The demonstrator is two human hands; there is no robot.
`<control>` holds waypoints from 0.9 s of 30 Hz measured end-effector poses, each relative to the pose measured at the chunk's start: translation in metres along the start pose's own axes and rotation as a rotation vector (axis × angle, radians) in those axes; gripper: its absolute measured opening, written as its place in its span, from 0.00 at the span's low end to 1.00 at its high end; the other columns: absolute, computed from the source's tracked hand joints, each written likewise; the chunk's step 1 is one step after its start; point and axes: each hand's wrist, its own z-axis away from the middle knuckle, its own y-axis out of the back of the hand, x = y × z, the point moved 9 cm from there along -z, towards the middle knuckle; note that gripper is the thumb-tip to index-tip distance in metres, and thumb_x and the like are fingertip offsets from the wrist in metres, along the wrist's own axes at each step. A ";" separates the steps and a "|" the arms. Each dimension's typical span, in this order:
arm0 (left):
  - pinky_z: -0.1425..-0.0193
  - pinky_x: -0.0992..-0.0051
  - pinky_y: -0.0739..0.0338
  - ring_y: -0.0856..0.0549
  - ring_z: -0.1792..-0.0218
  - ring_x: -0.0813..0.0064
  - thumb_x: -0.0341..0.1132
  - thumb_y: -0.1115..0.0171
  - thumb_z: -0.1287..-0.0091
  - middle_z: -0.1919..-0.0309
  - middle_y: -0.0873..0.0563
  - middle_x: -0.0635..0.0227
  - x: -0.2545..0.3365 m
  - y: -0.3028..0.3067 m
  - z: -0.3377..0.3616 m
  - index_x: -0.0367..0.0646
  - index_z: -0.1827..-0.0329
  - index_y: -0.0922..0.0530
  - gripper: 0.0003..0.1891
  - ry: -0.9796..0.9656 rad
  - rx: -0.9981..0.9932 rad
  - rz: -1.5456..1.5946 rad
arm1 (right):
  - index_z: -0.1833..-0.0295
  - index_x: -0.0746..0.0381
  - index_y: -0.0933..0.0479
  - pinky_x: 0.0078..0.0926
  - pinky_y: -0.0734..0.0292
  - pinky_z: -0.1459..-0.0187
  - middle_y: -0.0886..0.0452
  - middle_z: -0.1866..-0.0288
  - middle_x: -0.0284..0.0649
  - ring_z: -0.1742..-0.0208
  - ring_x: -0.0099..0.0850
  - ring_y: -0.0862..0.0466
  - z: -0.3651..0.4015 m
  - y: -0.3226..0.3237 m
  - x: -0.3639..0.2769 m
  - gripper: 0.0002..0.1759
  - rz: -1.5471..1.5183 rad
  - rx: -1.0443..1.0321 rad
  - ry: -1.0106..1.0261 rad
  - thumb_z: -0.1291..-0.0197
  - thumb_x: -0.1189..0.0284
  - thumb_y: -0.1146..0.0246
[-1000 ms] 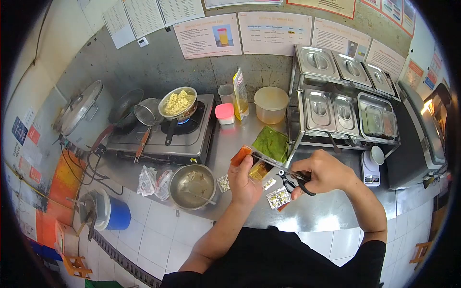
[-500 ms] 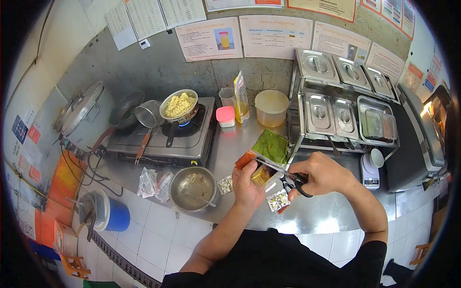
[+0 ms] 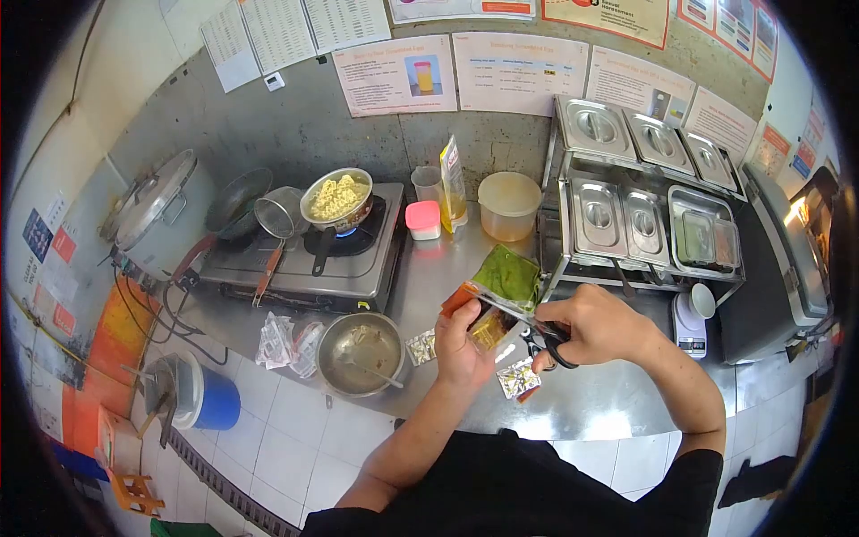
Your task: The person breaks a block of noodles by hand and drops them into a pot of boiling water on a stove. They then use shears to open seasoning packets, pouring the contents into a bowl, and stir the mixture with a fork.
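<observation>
My left hand [image 3: 458, 345] holds up a small orange seasoning sachet [image 3: 472, 309] over the steel counter [image 3: 429, 268]. My right hand [image 3: 591, 327] grips black-handled scissors [image 3: 532, 329], whose blades lie across the sachet's top. Below the hands, silver sachets [image 3: 517, 378] lie on the counter. A green noodle wrapper [image 3: 507, 273] rests just behind the sachet. A steel bowl [image 3: 361, 352] with a spoon in it sits left of my left hand.
A pan of noodles [image 3: 336, 199] sits on a lit gas stove [image 3: 309, 255], with a strainer [image 3: 275, 215] beside it. A pink-lidded tub [image 3: 422, 218], carton, cup and plastic container [image 3: 507, 204] stand at the back. Lidded steel trays [image 3: 640, 215] and a scale [image 3: 691, 318] are right.
Both hands with the sachet and scissors have shifted slightly right and down; the scissor blades stay across the sachet's top edge.
</observation>
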 end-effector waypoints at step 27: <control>0.40 0.60 0.29 0.20 0.48 0.64 0.37 0.48 0.35 0.51 0.19 0.62 0.009 0.000 -0.011 0.42 0.45 0.28 0.17 0.027 -0.030 0.060 | 0.66 0.65 0.22 0.46 0.25 0.67 0.23 0.81 0.51 0.73 0.52 0.19 -0.048 0.018 -0.034 0.27 0.196 -0.173 -0.018 0.55 0.50 0.30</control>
